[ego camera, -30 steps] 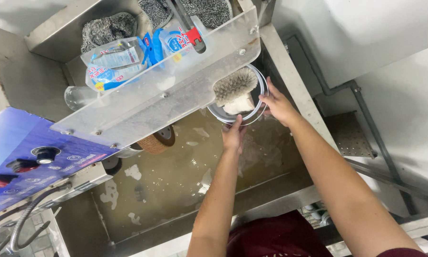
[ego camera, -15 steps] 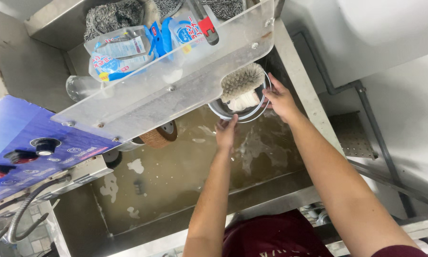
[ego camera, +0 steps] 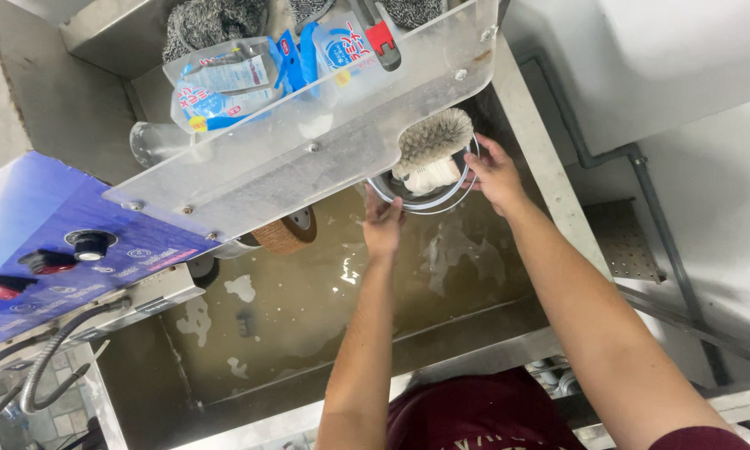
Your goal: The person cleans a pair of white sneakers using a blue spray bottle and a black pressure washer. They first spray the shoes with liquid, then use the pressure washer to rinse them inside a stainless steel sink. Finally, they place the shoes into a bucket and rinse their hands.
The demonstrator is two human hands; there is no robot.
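Hands grip a bowl (ego camera: 425, 196) against the spinning brush (ego camera: 432, 137): left hand (ego camera: 382, 225) and right hand (ego camera: 493, 173) closed on its rim; scrubbing step, needing steady turning.

A deep steel sink (ego camera: 550, 192) is filled with murky brown water (ego camera: 325, 300), on which pale patches of foam are seen. Above it, a clear plastic shelf (ego camera: 308, 158) is fixed with bolts. At the left, a blue control panel (ego camera: 67, 250) with knobs is mounted, and grey corrugated hoses (ego camera: 50, 350) are hung beneath. A pale wall (ego camera: 683, 58) with a grey pipe (ego camera: 658, 217) is seen at the right.
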